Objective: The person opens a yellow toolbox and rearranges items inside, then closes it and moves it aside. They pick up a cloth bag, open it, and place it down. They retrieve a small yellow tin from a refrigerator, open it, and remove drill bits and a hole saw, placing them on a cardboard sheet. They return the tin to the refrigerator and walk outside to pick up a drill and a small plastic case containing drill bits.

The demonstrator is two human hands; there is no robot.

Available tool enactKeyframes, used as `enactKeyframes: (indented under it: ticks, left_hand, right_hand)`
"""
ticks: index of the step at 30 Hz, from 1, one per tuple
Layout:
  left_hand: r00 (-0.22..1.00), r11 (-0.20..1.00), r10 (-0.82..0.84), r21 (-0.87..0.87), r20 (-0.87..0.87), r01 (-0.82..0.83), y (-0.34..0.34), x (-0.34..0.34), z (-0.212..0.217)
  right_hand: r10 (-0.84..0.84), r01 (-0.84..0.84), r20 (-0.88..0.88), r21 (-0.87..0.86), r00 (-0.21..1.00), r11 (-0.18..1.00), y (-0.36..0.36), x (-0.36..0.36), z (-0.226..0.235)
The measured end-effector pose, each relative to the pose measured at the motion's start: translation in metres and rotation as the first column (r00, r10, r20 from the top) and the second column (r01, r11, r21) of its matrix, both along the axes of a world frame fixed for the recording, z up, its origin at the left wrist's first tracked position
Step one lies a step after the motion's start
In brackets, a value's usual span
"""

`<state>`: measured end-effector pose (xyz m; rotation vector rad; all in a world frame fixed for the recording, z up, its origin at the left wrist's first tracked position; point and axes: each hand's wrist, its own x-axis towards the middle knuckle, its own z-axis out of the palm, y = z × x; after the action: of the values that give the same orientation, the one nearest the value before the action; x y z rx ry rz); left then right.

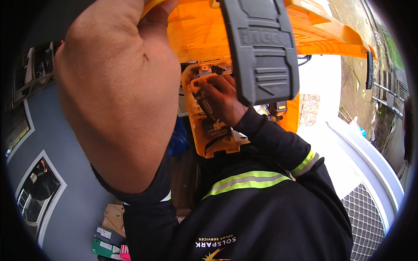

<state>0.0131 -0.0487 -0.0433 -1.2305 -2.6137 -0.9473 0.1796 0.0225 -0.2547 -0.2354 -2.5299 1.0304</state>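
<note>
My left hand (114,21) is raised close to the camera at the upper left, its fingers closed on the edge of an orange toolbox lid (196,35). The lid stands raised, and a large dark grey latch (265,52) hangs from it. Below is the open orange toolbox (194,141) with tools and parts inside. My right hand (225,99) reaches into it, fingers bent around an orange-and-black power tool (205,106). The latch and the hand hide part of that grip. A dark battery pack (217,132) lies just below the hand.
A black-and-yellow block (278,108) sits in the toolbox's right side. A blue plastic object (177,138) is left of the box. Small cartons (114,217) stand at the lower left by a grey wall (74,143) with windows. A metal grating (365,213) lies at the lower right.
</note>
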Motion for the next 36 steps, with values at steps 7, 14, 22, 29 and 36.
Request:
enactKeyframes:
  ticks: [7,14,22,29,36]
  left_hand:
    - [0.997,0.993,-0.023,-0.117,-0.074,0.014,-0.012,0.022,0.010]
    - [0.994,0.994,-0.093,0.043,-0.064,0.096,-0.037,0.049,-0.004]
    - [0.995,0.997,0.054,-0.060,0.085,-0.049,-0.047,0.078,0.006]
    - [0.984,0.993,0.088,-0.090,0.154,-0.074,-0.042,0.088,0.015]
    - [0.988,0.990,0.078,-0.127,0.137,-0.060,-0.049,0.082,0.015]
  right_hand:
    - [-0.082,0.094,0.128,-0.091,0.988,0.991,0.028,0.069,0.011]
    - [0.309,-0.110,0.365,-0.474,0.878,0.874,0.032,0.181,0.056]
    - [0.707,-0.446,0.300,-0.605,0.641,0.660,-0.041,0.136,0.022]
    - [0.739,-0.482,0.336,-0.588,0.584,0.649,-0.051,0.120,0.027]
    - [0.575,-0.319,-0.171,-0.933,0.800,0.167,0.011,0.142,0.075]
